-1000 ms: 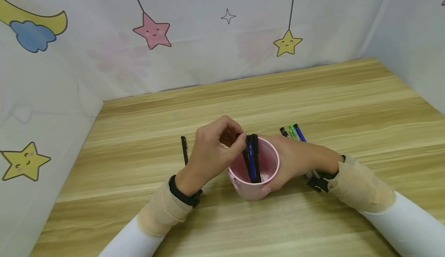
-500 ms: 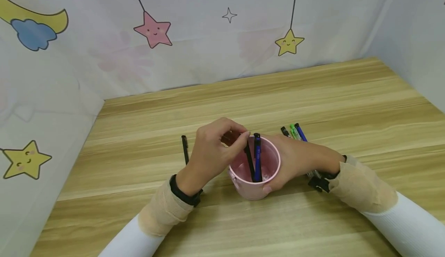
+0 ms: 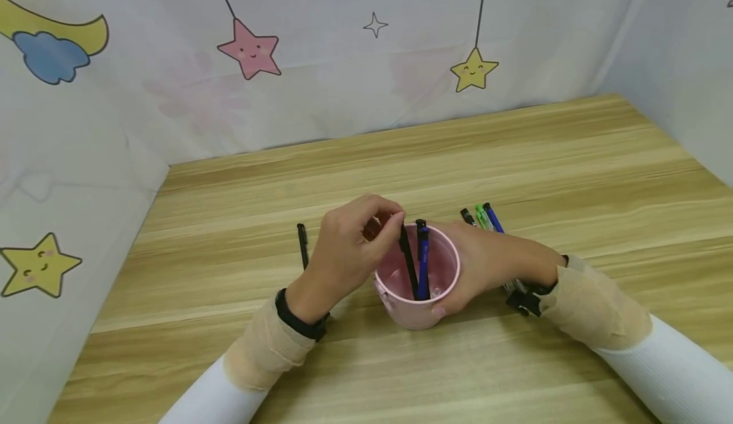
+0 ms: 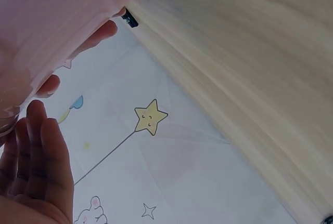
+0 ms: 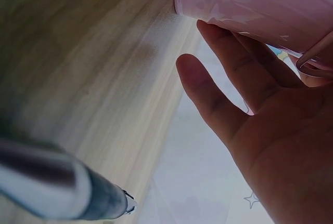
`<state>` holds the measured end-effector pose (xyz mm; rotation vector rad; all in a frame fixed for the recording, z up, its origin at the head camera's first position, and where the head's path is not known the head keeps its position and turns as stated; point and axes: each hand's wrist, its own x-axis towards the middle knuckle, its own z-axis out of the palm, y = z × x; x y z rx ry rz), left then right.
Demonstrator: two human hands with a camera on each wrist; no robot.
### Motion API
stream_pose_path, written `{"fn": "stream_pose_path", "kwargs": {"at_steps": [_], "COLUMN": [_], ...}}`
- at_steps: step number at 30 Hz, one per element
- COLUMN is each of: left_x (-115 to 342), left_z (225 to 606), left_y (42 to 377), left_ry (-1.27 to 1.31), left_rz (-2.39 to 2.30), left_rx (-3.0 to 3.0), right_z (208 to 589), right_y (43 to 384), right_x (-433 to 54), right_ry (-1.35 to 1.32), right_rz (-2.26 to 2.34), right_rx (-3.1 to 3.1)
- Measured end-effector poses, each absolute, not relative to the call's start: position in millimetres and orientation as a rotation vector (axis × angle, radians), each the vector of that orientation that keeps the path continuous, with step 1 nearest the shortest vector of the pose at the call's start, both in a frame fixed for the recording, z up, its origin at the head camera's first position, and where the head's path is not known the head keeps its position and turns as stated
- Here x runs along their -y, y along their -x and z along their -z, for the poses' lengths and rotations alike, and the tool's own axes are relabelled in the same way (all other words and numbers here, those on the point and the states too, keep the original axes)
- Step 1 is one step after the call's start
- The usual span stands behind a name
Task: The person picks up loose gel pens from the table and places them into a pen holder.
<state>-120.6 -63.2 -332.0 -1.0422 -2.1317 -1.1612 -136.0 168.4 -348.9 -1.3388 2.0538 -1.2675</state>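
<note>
A pink bucket (image 3: 409, 316) stands on the table with several pens inside. My left hand (image 3: 350, 239) is at its left rim, thumb and finger pinching the top of a black pen (image 3: 409, 265) that leans left inside. Beside that pen stand a blue pen (image 3: 424, 265) and another black pen (image 3: 420, 225), partly hidden behind it. From the right, my right hand (image 3: 483, 258) grips the bucket, its thumb on the front and its other fingers hidden in the head view. The right wrist view shows the right hand (image 5: 281, 141) against the bucket wall (image 5: 255, 0).
A single black pen (image 3: 303, 242) lies on the wooden table (image 3: 275, 195) left of the bucket. Behind my right wrist lie a black-capped pen (image 3: 467, 216), a green pen (image 3: 483, 216) and a blue pen (image 3: 494, 217), partly covered. Patterned cloth (image 3: 343, 74) rises behind the table.
Inside the bucket, the pens have shifted: the pinched black pen now leans left, apart from the blue one. My left hand has moved only slightly; the right hand keeps its hold.
</note>
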Motion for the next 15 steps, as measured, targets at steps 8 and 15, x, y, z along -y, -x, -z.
{"fn": "stream_pose_path", "kwargs": {"at_steps": [8,15], "left_x": [66.8,66.8], "left_z": [327.4,325.8], "left_y": [119.8,120.1], "left_ry": [0.992,0.961], "left_rz": [0.966,0.911], "left_rx": [2.186,2.189], "right_z": [349.7,348.6], "right_y": [135.8,136.2], "right_x": [-168.6,-170.5], "right_ry": [1.347,1.340], "right_rz": [1.255,1.238], "right_rx": [-2.059,-2.089]}}
